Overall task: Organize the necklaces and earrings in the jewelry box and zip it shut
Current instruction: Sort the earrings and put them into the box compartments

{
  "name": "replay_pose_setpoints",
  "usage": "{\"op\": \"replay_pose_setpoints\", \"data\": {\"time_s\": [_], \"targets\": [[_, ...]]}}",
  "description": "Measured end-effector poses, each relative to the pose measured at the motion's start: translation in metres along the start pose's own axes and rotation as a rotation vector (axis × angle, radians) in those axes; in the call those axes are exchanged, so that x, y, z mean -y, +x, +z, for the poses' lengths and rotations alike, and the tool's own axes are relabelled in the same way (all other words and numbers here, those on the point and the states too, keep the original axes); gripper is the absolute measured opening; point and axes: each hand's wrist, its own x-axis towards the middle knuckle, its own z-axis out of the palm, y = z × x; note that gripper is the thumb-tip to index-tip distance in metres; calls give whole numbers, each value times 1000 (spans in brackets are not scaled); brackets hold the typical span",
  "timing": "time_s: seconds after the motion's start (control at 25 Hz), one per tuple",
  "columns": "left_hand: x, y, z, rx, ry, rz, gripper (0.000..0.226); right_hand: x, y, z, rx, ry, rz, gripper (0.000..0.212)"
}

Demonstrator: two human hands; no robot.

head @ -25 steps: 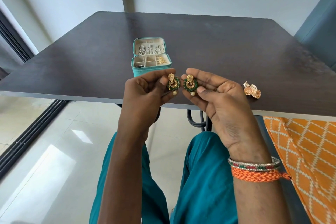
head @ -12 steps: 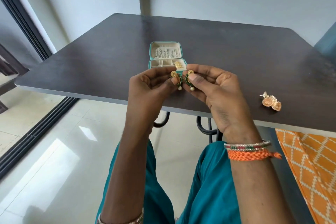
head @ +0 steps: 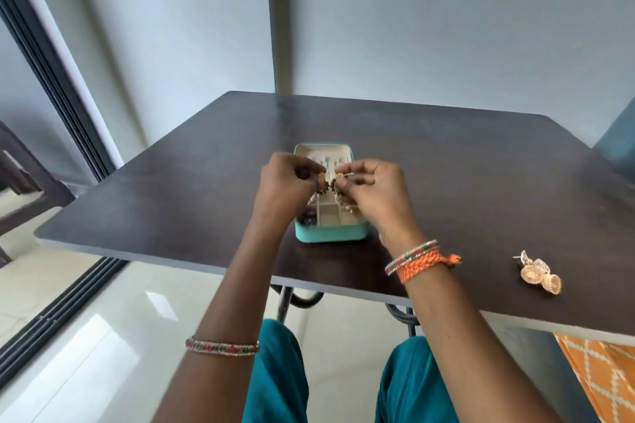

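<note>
Both hands are raised over the open jewelry box [head: 330,233], which sits on the dark table [head: 446,161] at 12 o'clock from the person. Left hand [head: 287,184]: fingers curled, pinching one green-and-gold earring [head: 323,184]. Right hand [head: 372,189]: fingers curled, pinching the matching earring [head: 338,182]. The two earrings hang side by side, nearly touching, above the box's compartments; motion blur hides detail. Lid stands open at the far side, with small pieces inside. A pair of gold dome earrings [head: 540,275] lies on the table at 3 o'clock, well apart from the box.
</note>
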Motion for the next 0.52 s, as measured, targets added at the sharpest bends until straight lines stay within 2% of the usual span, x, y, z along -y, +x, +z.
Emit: {"op": "replay_pose_setpoints", "data": {"time_s": [0.16,0.36,0.52], "targets": [[-5,3,13,-23,360,-10,11,-16,-6,-3,-120,19,-9,16],[-10,8,9,-12,487,-25,11,-19,-1,-2,-130,248,82,13],[-9,5,16,-38,588,12,10,-21,-2,-3,-127,284,89,11]]}}
